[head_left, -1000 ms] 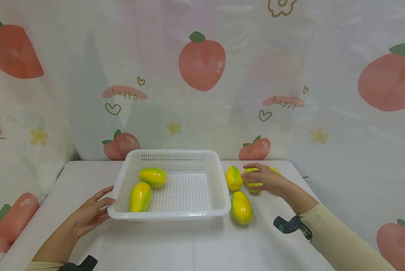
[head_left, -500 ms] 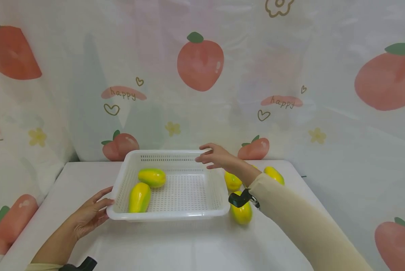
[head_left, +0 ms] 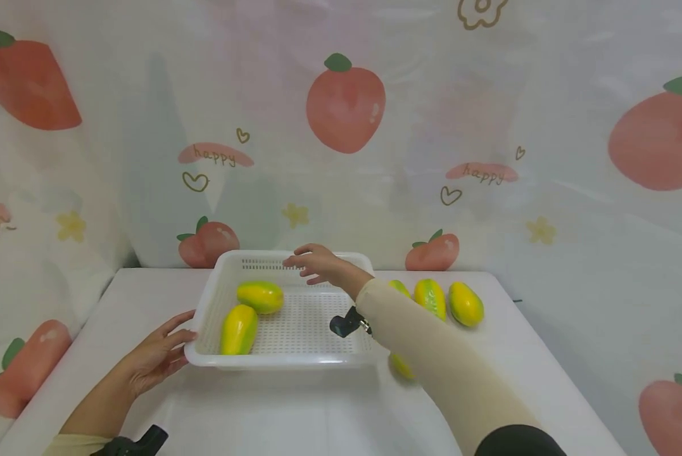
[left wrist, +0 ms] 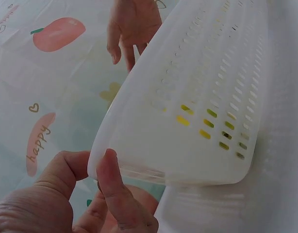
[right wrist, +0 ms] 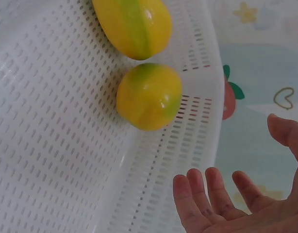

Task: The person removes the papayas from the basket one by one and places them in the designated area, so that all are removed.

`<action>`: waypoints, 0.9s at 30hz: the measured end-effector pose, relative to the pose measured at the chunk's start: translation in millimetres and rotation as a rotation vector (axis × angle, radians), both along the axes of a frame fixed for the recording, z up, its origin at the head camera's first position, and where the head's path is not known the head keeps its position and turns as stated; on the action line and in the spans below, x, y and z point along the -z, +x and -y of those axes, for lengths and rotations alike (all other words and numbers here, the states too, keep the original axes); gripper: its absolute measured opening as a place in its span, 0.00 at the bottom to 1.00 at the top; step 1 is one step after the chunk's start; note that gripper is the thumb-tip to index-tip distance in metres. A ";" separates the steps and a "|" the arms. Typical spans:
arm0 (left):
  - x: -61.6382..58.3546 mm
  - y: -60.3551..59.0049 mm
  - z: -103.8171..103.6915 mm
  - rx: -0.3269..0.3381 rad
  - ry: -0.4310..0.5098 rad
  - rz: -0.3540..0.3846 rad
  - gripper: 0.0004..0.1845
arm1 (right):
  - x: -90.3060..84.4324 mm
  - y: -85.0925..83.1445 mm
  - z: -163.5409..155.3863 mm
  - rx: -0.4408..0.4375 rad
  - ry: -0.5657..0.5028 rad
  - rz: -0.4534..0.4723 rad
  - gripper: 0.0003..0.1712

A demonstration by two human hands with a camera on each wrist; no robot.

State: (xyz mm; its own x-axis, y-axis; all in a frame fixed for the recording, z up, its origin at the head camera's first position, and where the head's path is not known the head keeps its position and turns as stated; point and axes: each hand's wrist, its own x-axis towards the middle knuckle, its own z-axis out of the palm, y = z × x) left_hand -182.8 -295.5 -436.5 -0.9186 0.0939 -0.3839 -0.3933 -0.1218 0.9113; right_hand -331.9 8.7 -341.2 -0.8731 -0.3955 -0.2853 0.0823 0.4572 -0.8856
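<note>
The white, rectangular, perforated plastic basket (head_left: 284,362) sits on the white-covered table (head_left: 261,411), and we see the left hand (head_left: 157,353) pinching its rim at the left side. It's the only hold on the basket, so a knock at the far rim could swing everything round that pinch, and a hard lift there could tip it!

Up top, the right hand (head_left: 323,263) hangs over the far rim, fingers spread and loose, grasping nothing. We judge that rim the hazard: fingers this near could catch it and shove.

Inside, to the left, lie a glossy, yellow-green, oval far fruit (head_left: 260,297) and its matching near fruit (head_left: 239,329), seemingly touching. Those rounded skins could roll if the floor tilts, 1 bumping the other.

Out on the right we count 4 loose yellow-green fruits (head_left: 466,304) on the table, some partly hidden by the beige fabric sleeve (head_left: 426,335). We can't tell the clearance under that arm, so a low elbow could brush the frontmost and set it rolling. The black, curved wrist device (head_left: 345,323) hangs over the basket too; a dipping wrist could knock it against the wall.
</note>
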 end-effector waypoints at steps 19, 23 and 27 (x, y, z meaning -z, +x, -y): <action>-1.2 -2.1 -2.2 -0.004 -0.019 0.007 0.34 | 51.4 -2.8 52.8 -0.023 0.306 -0.335 0.34; -1.3 -2.5 -2.2 -0.007 -0.017 0.003 0.35 | 56.5 -1.0 56.9 -0.019 0.295 -0.331 0.35; -1.3 -2.8 -1.9 -0.007 -0.020 0.001 0.33 | 63.9 0.1 60.7 -0.024 0.290 -0.301 0.36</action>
